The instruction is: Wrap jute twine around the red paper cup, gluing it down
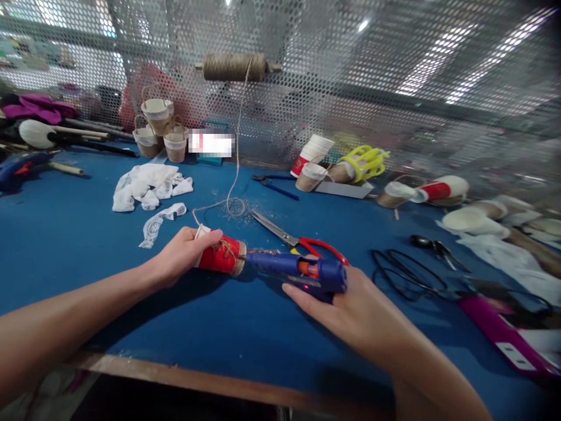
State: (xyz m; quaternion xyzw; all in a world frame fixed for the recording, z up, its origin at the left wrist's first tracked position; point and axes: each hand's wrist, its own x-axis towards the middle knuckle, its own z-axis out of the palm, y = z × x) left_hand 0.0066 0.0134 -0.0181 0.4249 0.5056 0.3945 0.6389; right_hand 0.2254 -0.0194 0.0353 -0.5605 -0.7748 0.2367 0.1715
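Observation:
My left hand (186,254) is closed around a red paper cup (217,257) that lies on its side above the blue table. Some twine is wound about the cup's end on the right. In my right hand (350,301) is a blue glue gun (289,266) with a small red light, its nozzle at the wound end of the cup; whether it touches I cannot tell. A strand of twine (239,128) runs from the cup up to a spool (234,66). Behind the glue gun lie scissors (284,234) with red handles.
White lace (146,184) is heaped at the left, near twine-wrapped cups (158,117). Pliers (276,184), stacked paper cups (313,153) and a yellow plastic holder (363,164) stand toward the back. At the right are a black cable (407,275), keys (442,254) and a purple power strip (495,330).

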